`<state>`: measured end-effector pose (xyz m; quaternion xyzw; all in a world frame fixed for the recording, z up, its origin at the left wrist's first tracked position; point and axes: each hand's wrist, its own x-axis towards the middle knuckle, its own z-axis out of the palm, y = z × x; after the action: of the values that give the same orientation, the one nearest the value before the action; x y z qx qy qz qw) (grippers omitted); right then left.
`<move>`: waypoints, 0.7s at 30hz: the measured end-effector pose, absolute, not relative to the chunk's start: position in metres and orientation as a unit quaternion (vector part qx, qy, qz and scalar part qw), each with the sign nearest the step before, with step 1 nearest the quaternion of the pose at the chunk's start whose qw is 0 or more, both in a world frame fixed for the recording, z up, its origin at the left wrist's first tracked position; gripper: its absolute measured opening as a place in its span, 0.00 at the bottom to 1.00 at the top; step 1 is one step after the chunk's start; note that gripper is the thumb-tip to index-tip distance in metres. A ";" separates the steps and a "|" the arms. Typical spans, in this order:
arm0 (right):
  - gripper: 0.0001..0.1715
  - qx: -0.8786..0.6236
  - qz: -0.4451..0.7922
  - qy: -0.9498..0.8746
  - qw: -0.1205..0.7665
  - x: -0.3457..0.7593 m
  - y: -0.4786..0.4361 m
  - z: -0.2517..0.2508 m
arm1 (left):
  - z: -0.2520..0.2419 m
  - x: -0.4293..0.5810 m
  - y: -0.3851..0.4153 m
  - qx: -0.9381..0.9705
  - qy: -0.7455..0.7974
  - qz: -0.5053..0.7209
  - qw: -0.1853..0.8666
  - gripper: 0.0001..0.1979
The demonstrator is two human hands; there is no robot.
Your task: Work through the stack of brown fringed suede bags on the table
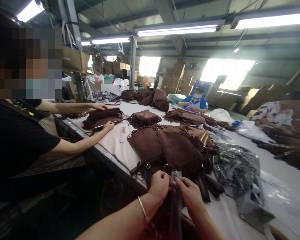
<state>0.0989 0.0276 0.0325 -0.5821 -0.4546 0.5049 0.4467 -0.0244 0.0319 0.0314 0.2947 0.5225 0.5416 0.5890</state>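
Note:
Near the table's front edge, my right hand (192, 194) pinches a dark brown bag strap (175, 213) just below its gold metal clasp (174, 172). A piece of clear plastic film shows around the clasp end. My left hand (160, 185), with a silver bangle on its wrist, is closed right beside that end; what its curled fingers hold is hidden. The strap hangs down toward me. Just beyond my hands lies a pile of brown fringed bags (181, 146), overlapping, with straps and metal rings trailing at the near side.
At left a co-worker's hands (107, 126) hold another brown bag on the table. A pink comb (122, 134) lies between us. To the right are a heap of crumpled dark-patterned plastic (236, 166) and clear bags (277, 186). More bag piles and people are farther back.

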 end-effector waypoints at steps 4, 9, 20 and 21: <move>0.23 -0.579 0.468 -0.510 0.432 0.102 0.028 0.030 | 0.036 -0.025 0.035 0.308 0.510 0.528 0.606 0.09; 0.24 -0.583 0.441 -0.525 0.437 0.107 0.028 0.032 | 0.031 -0.022 0.042 0.345 0.528 0.505 0.590 0.07; 0.26 -0.603 0.445 -0.545 0.376 0.102 0.022 0.022 | 0.035 -0.022 0.044 0.300 0.553 0.576 0.522 0.06; 0.26 -0.606 0.441 -0.546 0.374 0.101 0.023 0.021 | 0.036 -0.019 0.047 0.273 0.542 0.580 0.543 0.06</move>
<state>0.1012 0.0226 0.0214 -0.6061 -0.5462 0.4407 0.3744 -0.0186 0.0466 0.0363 0.2729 0.5423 0.5797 0.5435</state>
